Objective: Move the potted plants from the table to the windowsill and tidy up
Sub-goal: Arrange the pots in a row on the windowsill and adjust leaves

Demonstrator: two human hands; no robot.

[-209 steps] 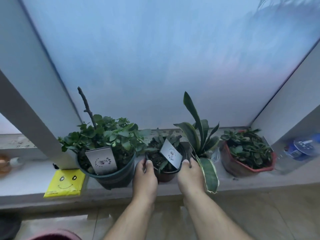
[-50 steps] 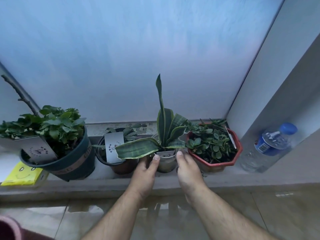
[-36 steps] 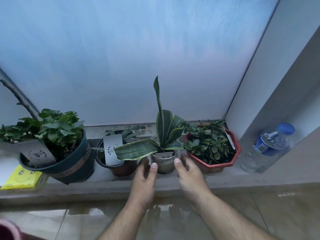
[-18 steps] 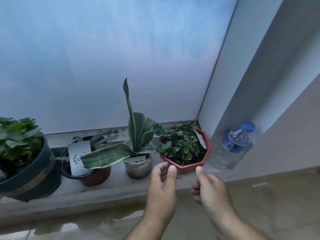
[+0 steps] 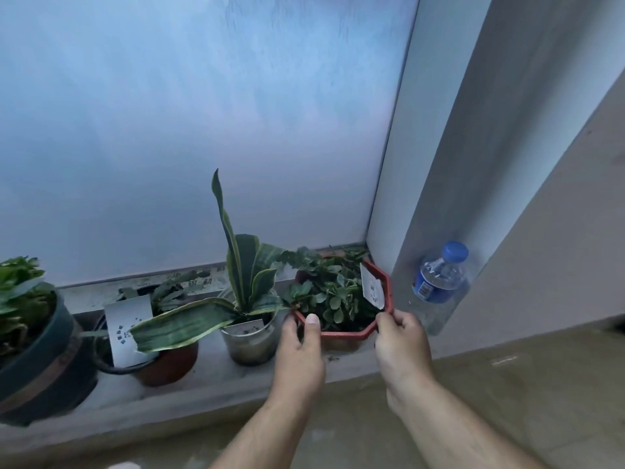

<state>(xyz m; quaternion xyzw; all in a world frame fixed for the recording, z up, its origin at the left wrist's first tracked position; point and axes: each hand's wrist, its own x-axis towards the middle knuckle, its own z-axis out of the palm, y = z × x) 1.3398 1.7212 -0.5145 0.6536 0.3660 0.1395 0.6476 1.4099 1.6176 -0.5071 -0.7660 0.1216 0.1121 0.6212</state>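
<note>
Window frame [image 5: 199, 277]: blurred characters, perhaps Chinese

Red octagonal pot [image 5: 341, 334]; green-yellow striped leaves [image 5: 236, 265]; blue-capped bottle [image 5: 439, 286].

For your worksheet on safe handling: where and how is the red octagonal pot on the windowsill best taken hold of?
Probably by the rim of the red octagonal pot, one of the hands on each side, coming from the front. The flat rim edges jut out and give a hold, and leaves fill the top. The left hand and right hand already grip it this way.
</note>
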